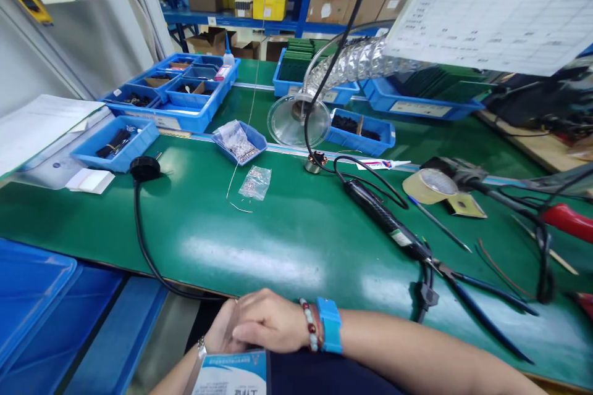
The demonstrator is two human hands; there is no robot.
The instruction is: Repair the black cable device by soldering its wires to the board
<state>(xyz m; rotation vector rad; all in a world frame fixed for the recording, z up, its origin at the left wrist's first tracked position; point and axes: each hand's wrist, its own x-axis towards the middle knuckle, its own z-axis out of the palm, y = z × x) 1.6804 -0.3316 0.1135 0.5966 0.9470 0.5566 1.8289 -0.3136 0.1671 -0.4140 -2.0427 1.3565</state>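
At the front edge of the green bench (259, 247), my right hand (273, 321) lies over my left hand (221, 327) with its fingers curled round it. The left hand's fingers are mostly hidden beneath. A blue band (329, 324) and a beaded bracelet (309, 323) circle my right wrist; a metal watch strap (201, 347) is on the left. Just below hangs a badge (231, 373). Close to the left hand runs a black cable (143, 241) with a round black head (145, 168). No tool or part shows in either hand.
Pliers (477, 302) and a black corded handheld tool (384, 219) lie to the right, near a tape roll (428, 185). Mid-bench are a small plastic bag (256, 182), a copper-wound part (315, 162) and a clear extraction hood (282, 126). Blue parts bins (171, 120) stand behind.
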